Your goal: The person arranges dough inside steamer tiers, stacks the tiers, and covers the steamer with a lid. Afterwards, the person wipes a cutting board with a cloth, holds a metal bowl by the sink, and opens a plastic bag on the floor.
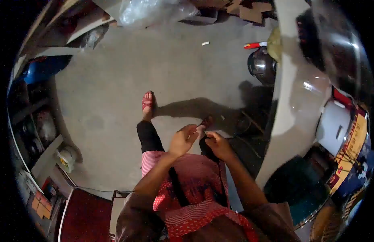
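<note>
My left hand (183, 141) hovers in front of my body above the apron, its fingers loosely bent and the thumb apart from them; no object shows in it. A short gap away, my right hand (219, 146) faces it with curved, slightly parted fingers, and nothing can be seen held there either. Below both hands lies the red and white patterned apron (195, 165) over my lap and dark trousers. A red sandal (147, 101) is on my left foot, stepped forward on the concrete floor (114, 72). My right foot is partly hidden behind the hands.
Along the right runs a pale counter (289, 80) with a white lidded container (334, 127) on it. A dark shiny pot (262, 66) stands on the floor beside it. Shelves (34, 109) line the left, and clear plastic bags (150, 14) lie at the far end.
</note>
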